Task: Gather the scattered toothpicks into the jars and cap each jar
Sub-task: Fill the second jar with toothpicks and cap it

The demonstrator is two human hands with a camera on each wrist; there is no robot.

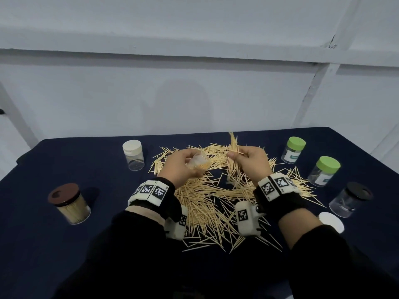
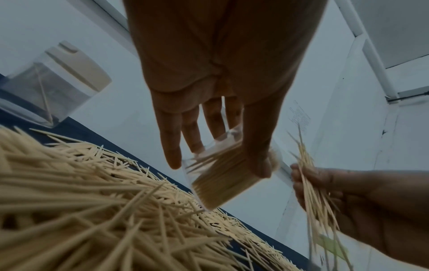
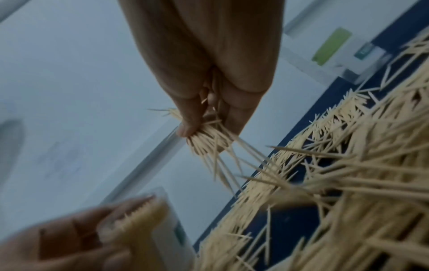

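Note:
A wide heap of loose toothpicks (image 1: 211, 197) covers the middle of the dark blue table (image 1: 86, 165). Above it my left hand (image 1: 183, 167) grips a clear uncapped jar (image 1: 198, 161), tilted and partly filled with toothpicks; the left wrist view shows the jar (image 2: 223, 176) between thumb and fingers. My right hand (image 1: 250, 162) pinches a bundle of toothpicks (image 1: 234, 145) just right of the jar's mouth. The bundle (image 3: 209, 143) fans out below the fingers in the right wrist view, where the jar (image 3: 148, 220) appears blurred at lower left.
A white-capped jar (image 1: 133, 155) stands at back left, a brown-lidded full jar (image 1: 69, 203) at front left. Two green-capped jars (image 1: 293, 149) (image 1: 325, 171) and a black-lidded jar (image 1: 350, 199) line the right side. A loose white cap (image 1: 331, 221) lies at front right.

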